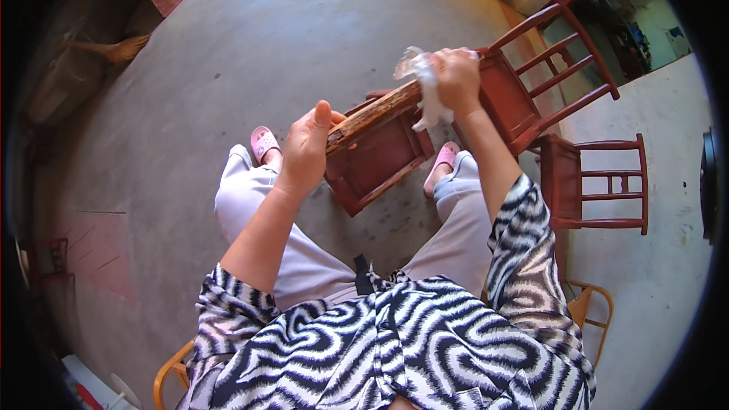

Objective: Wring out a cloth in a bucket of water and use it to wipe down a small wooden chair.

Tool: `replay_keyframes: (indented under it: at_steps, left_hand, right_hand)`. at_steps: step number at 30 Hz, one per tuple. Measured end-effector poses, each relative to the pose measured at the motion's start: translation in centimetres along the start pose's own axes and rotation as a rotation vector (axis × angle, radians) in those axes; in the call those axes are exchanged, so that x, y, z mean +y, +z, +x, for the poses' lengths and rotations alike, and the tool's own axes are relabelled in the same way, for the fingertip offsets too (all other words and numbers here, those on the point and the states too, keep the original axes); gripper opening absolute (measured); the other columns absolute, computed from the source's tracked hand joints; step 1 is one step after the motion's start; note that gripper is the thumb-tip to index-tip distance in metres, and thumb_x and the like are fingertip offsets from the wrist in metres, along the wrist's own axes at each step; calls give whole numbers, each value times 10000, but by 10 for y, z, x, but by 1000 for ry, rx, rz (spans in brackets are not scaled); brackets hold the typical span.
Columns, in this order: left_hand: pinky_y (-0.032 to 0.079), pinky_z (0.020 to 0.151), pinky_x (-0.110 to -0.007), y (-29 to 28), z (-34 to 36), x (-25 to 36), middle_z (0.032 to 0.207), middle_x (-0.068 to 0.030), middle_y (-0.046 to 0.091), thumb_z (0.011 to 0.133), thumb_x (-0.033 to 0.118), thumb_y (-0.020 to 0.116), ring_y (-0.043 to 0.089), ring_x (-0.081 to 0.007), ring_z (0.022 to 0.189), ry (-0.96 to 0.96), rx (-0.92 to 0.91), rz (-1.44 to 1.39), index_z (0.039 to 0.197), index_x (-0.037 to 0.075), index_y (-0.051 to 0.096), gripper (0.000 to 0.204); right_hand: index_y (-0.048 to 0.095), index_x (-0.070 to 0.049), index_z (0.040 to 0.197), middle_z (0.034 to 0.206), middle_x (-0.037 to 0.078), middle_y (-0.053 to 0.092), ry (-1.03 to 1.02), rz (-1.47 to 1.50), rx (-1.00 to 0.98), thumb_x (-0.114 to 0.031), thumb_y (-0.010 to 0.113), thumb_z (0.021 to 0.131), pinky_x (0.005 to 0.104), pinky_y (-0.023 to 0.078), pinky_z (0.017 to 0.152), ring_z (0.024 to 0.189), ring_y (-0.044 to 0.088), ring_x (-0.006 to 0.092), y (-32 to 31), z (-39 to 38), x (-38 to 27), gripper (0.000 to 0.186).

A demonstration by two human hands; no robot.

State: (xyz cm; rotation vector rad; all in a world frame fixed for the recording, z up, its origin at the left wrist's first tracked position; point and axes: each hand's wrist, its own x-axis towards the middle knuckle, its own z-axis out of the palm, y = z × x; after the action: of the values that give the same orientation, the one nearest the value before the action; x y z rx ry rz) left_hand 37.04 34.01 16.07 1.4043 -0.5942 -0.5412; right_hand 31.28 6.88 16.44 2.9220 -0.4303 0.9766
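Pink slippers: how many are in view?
2: the left slipper is on the person's left foot, the right slipper on the right foot. Others could be hidden at the dark rim.

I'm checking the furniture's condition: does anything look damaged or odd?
Yes: the wooden bar between the left hand and right hand looks rough and patchy brown, unlike the red chairs at right; possibly worn finish.

Has a furniture piece (376, 163) between left hand (306, 148) and right hand (457, 82), between slippers (263, 141), two chairs (558, 182) to the right and a broom (125, 50) far left.
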Motion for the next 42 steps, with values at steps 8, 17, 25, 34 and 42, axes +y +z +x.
replay_keyframes:
  at_steps: [8, 17, 25, 34, 42]
  left_hand:
    - [338, 969, -343, 2, -1, -15, 1224, -70, 428, 908, 608, 248, 431, -193, 1108, 81, 307, -185, 1242, 98, 405, 630]
    - [317, 970, -304, 2, -20, -73, 1127, -86, 442, 923, 528, 382, 408, -157, 1089, -402, 385, -573, 1229, 61, 415, 559]
    - [253, 1027, -321, -3, -43, -68, 1256, -119, 382, 905, 622, 229, 353, -201, 1176, -57, 210, -361, 1306, 44, 348, 714]
    - [232, 1022, -419, 3, -40, -24, 1307, -158, 373, 904, 356, 466, 378, -311, 1190, 318, 565, 217, 1283, 42, 411, 495]
    - [203, 997, -438, 14, -14, 23, 1336, -175, 303, 862, 283, 523, 316, -313, 1228, 381, 377, 633, 1311, 65, 392, 516]
  right_hand:
    - [586, -90, 644, 692, 72, 586, -235, 304, -63, -317, 526, 808, 414, 391, 751, 711, 574, 259, -32, -32, -168, 287]
    - [577, -74, 651, 631, 97, 603, -460, 273, -391, -713, 564, 633, 369, 445, 579, 616, 604, 273, -74, -21, -155, 640]
    - [596, -81, 658, 631, 83, 609, -612, 289, -421, -706, 631, 563, 340, 484, 591, 596, 617, 239, -58, -13, -152, 633]
    - [513, -65, 618, 592, 89, 525, -473, 368, -97, -274, 469, 846, 372, 422, 597, 595, 564, 274, -32, -11, -163, 312]
    - [526, -71, 619, 588, 70, 513, -410, 446, 62, -212, 512, 805, 374, 379, 558, 561, 519, 256, -43, -29, -163, 233]
